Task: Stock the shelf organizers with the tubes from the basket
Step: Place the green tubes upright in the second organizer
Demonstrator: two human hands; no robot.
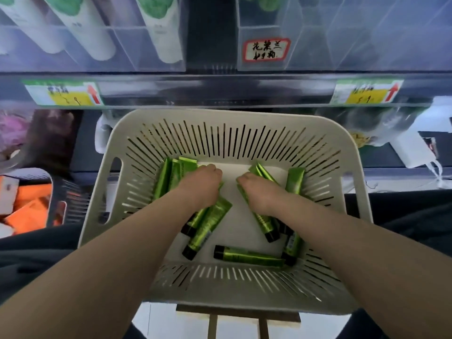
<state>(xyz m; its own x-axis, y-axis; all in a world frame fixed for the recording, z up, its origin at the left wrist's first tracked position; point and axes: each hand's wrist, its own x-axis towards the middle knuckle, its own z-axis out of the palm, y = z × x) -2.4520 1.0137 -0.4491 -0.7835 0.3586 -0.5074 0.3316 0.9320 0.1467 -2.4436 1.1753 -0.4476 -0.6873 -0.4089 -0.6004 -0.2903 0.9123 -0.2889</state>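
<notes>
Head view, first question: where are the green tubes (247, 255)?
— All in the white slotted basket (97, 192) near the person: some at its far left, some at the right, one lying loose by the near wall.
— And the hands?
— Both are down inside. The left hand (203, 184) has its fingers curled round a bunch of the tubes. The right hand (254, 192) curls round another bunch, black caps pointing near.
— The organizers?
— Clear shelf organizers (318, 33) stand far, above the basket. The right one bears a handwritten label (266, 50); the left holds white-and-green tubes (159, 28).
</notes>
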